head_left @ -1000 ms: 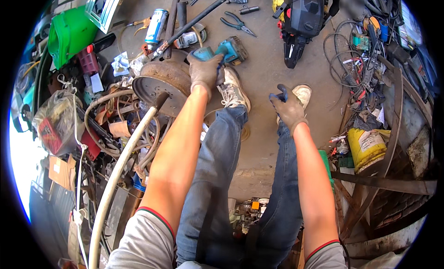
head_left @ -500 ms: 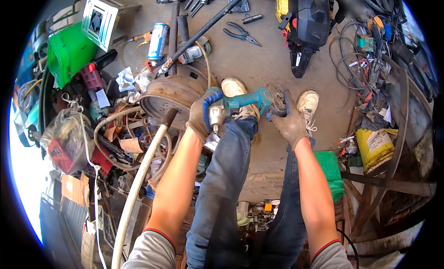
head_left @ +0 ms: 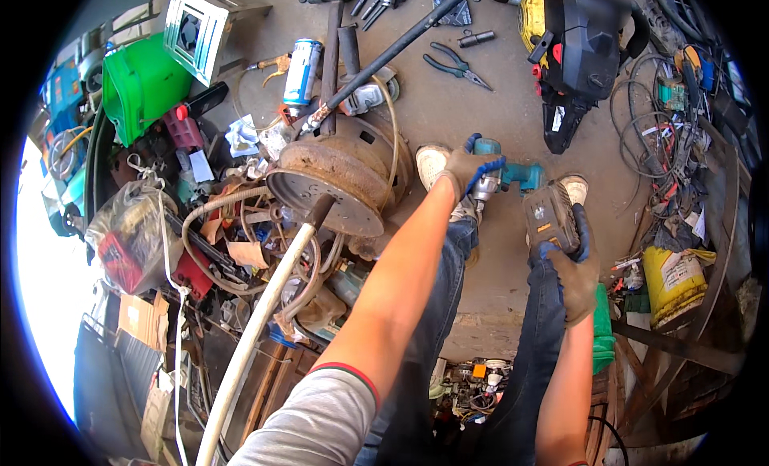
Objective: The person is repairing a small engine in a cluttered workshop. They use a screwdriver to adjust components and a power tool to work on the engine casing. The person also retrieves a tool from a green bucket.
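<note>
My left hand (head_left: 465, 171), in a grey work glove with blue, grips the head of a teal cordless impact wrench (head_left: 487, 165). The wrench's silver nose points down toward my legs, and its handle reaches right. In my gloved right hand (head_left: 575, 278), the fingers are closed around a dark battery pack (head_left: 553, 219). The pack sits just below the end of the wrench's handle and looks separate from it. Part of the wrench's head is hidden by my left glove. My shoes are on the floor beneath both hands.
A rusty wheel rim (head_left: 340, 165) stands left, with a long pale pole (head_left: 260, 318) beside it. Pliers (head_left: 458, 65) and a chainsaw (head_left: 573, 53) lie ahead on the floor. A spray can (head_left: 302, 72) stands beyond the rim. Tangled cables (head_left: 661, 129) and a yellow bucket (head_left: 674, 286) are right.
The battery pack has come off the wrench's handle in my right hand, which moved down and right. My left hand with the wrench moved right in view, and the whole view shifted.
</note>
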The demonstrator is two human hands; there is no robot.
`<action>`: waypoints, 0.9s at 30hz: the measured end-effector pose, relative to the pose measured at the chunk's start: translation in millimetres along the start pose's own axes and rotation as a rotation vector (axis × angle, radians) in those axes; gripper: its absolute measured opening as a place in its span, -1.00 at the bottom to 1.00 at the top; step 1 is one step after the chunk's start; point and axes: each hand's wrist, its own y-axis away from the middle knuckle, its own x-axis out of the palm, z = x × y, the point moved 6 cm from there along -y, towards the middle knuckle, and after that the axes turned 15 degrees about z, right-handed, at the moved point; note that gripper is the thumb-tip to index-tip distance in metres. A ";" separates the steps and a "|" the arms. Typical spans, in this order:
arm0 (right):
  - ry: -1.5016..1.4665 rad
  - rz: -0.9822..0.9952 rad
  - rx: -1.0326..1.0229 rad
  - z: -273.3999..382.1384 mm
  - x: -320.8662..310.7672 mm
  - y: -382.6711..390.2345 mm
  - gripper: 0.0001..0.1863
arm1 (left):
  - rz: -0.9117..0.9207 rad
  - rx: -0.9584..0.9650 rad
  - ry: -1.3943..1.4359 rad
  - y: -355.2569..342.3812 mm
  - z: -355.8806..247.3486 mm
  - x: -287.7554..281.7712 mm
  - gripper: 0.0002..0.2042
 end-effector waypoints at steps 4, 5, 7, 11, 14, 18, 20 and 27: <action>-0.132 0.039 -0.042 7.5 2.9 -4.5 -0.11 | -0.066 -0.120 -0.302 -37.3 6.1 -7.9 -0.31; -0.109 0.041 -0.037 8.3 3.2 -4.4 -0.11 | -0.064 -0.123 -0.352 -35.5 2.5 -8.8 -0.32; -0.088 0.075 -0.059 10.5 4.6 -4.3 -0.11 | -0.224 -0.103 -0.708 -16.9 -19.4 -13.9 -0.37; -0.074 0.067 0.012 7.4 4.1 -7.0 -0.11 | -0.447 0.041 -1.009 53.7 -86.3 -32.5 -0.57; -0.076 0.048 0.022 10.0 5.8 -9.8 -0.11 | -0.872 0.588 -1.019 136.6 -162.1 -88.6 -0.72; -0.089 0.033 0.016 13.1 12.2 -12.7 -0.10 | -1.140 0.219 -1.060 161.9 -208.8 -194.7 -0.65; -0.095 0.035 0.009 13.5 15.2 -13.4 -0.10 | -0.962 -0.185 -0.988 149.7 -199.4 -234.1 -0.66; -0.098 0.064 0.030 14.4 21.7 -18.5 -0.10 | -0.521 -0.683 -0.980 154.6 -183.7 -253.5 -0.46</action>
